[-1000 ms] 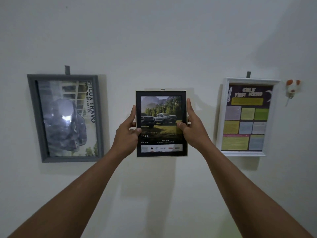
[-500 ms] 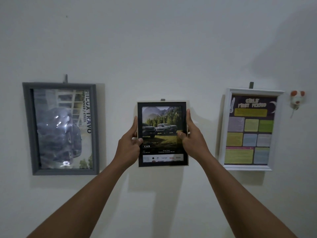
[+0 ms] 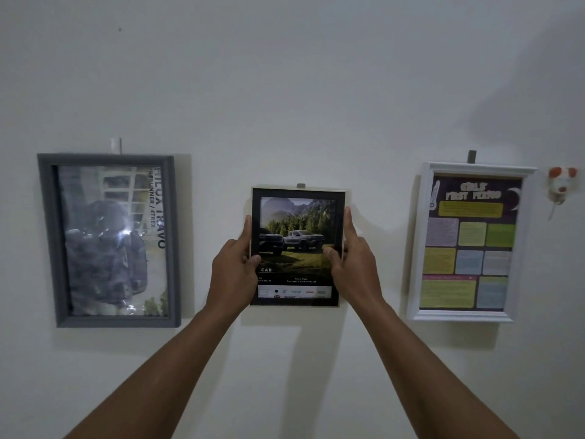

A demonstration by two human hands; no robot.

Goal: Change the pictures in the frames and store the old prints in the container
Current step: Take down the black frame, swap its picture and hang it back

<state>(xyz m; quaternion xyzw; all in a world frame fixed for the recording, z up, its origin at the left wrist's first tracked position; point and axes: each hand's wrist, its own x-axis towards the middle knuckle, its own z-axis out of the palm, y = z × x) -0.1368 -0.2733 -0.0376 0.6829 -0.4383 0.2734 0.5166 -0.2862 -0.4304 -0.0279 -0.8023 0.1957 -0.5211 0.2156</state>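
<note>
Two hands hold the black frame [image 3: 297,192], the middle one of three on the wall. Left hand [image 3: 234,274] grips its left edge, right hand [image 3: 354,267] its right edge, thumbs on the front, index fingers up the sides. Truck print [image 3: 297,239] inside. Small hook [image 3: 301,186] shows just above the black frame; hung or free, cannot tell.

Advice: keep it level, slide straight along the hook, thumbs clear of the print.

Left of the black frame, well apart: grey frame [image 3: 48,239], glare on its front. Right of it: white frame [image 3: 418,242] with coloured chart, then a small orange-and-white ornament [image 3: 562,185]. Neither crowds the hands. No container in view.
</note>
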